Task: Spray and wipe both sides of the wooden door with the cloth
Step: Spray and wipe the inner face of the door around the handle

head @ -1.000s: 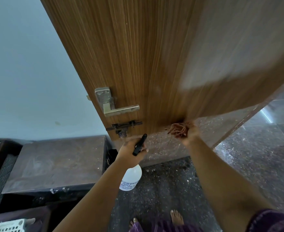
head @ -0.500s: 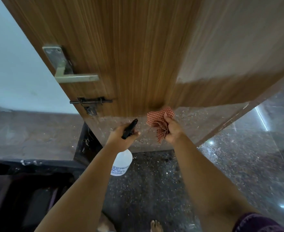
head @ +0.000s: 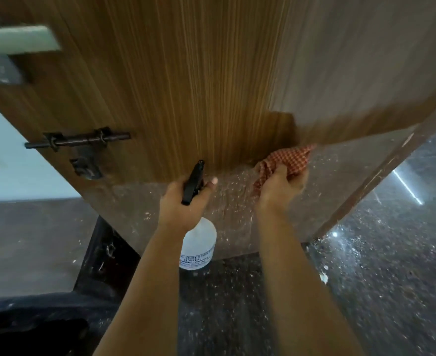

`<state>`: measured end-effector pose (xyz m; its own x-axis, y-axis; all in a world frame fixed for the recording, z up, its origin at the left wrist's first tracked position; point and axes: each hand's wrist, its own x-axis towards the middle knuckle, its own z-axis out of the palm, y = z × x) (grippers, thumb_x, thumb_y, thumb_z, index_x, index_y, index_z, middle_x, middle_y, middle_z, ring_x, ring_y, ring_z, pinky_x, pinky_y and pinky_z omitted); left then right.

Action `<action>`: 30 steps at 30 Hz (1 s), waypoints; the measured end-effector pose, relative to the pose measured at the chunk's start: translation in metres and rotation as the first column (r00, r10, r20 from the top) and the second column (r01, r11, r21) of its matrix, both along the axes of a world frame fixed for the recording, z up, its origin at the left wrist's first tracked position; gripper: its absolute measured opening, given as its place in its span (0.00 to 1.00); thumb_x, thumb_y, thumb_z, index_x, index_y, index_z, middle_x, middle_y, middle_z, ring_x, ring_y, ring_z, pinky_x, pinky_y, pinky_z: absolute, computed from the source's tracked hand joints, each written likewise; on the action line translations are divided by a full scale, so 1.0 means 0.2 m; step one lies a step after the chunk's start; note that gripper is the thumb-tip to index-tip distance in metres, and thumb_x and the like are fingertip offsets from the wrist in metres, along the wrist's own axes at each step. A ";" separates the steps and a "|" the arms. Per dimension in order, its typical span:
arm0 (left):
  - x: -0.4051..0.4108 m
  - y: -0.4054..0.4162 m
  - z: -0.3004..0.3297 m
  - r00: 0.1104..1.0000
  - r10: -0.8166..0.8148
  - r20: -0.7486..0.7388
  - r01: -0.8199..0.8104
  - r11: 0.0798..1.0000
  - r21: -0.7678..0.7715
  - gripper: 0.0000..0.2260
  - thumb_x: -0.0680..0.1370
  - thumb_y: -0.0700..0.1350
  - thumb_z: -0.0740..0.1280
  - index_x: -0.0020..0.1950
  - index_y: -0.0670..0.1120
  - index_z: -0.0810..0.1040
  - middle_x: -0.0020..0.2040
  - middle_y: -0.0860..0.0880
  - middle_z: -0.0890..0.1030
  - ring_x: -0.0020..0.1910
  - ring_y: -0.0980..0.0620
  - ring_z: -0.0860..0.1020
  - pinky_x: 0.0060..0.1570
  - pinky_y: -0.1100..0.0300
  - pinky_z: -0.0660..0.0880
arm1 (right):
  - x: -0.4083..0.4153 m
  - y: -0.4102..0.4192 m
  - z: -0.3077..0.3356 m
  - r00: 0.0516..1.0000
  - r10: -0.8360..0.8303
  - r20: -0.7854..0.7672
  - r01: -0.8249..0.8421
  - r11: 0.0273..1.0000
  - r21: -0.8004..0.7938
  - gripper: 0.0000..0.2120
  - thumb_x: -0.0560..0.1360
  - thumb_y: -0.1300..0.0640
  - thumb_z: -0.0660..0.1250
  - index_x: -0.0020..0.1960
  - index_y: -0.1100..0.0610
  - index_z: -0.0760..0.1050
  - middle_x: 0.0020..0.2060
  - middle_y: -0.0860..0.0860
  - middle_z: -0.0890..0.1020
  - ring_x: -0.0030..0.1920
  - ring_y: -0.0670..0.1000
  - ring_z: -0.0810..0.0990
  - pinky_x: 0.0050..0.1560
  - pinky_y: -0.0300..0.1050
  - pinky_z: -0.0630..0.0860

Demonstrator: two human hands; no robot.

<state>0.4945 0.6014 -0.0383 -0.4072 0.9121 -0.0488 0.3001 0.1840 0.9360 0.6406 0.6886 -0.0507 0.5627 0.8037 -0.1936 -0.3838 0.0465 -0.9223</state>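
The wooden door (head: 186, 80) fills the upper view, brown and striped, with a dusty speckled lower panel (head: 235, 201). My right hand (head: 280, 187) grips a bunched red-checked cloth (head: 290, 160) and presses it against the door where the wood meets the lower panel. My left hand (head: 186, 201) grips the black trigger head of a clear spray bottle (head: 199, 246), which hangs below my wrist close to the door.
A metal lever handle (head: 19, 38) sits at the upper left of the door. A dark slide bolt (head: 80, 140) is below it. Dark speckled stone floor (head: 366, 278) lies to the right. A brown slab (head: 26, 242) and dark frame (head: 101, 268) stand at left.
The view has closed in on the lower door and shifted right. My right hand with the cloth moved right along the door's lower wood edge. The left hand keeps holding the bottle.
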 end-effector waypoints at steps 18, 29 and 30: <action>0.05 0.15 -0.42 0.976 -0.060 -0.209 0.149 0.886 0.440 0.23 0.76 0.55 0.73 0.51 0.33 0.79 0.48 0.35 0.83 0.51 0.37 0.81 0.55 0.43 0.77 | -0.08 0.11 -0.39 0.997 -0.043 -0.064 0.075 0.742 0.666 0.22 0.80 0.68 0.60 0.73 0.57 0.67 0.41 0.43 0.77 0.31 0.34 0.78 0.35 0.29 0.75; 0.15 0.21 -0.47 0.915 -0.219 -0.338 0.322 0.902 0.288 0.23 0.75 0.56 0.73 0.44 0.34 0.77 0.44 0.34 0.82 0.45 0.36 0.83 0.52 0.40 0.79 | 0.71 0.30 -0.49 0.869 0.107 -0.482 0.226 0.781 0.582 0.26 0.68 0.67 0.59 0.64 0.50 0.68 0.39 0.52 0.72 0.32 0.53 0.74 0.40 0.51 0.80; 0.17 0.22 -0.47 0.916 -0.223 -0.335 0.324 0.902 0.285 0.23 0.76 0.55 0.72 0.47 0.33 0.77 0.44 0.34 0.83 0.45 0.37 0.83 0.52 0.39 0.80 | 0.73 0.29 -0.49 0.883 0.084 -0.462 0.228 0.783 0.579 0.28 0.71 0.69 0.57 0.68 0.51 0.68 0.40 0.51 0.72 0.30 0.51 0.74 0.40 0.50 0.81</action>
<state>0.5277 0.6459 -0.1326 -0.0892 0.9316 0.3524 0.5576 -0.2465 0.7927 0.7869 0.7474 -0.1489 0.6009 0.7958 0.0755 -0.7065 0.5729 -0.4154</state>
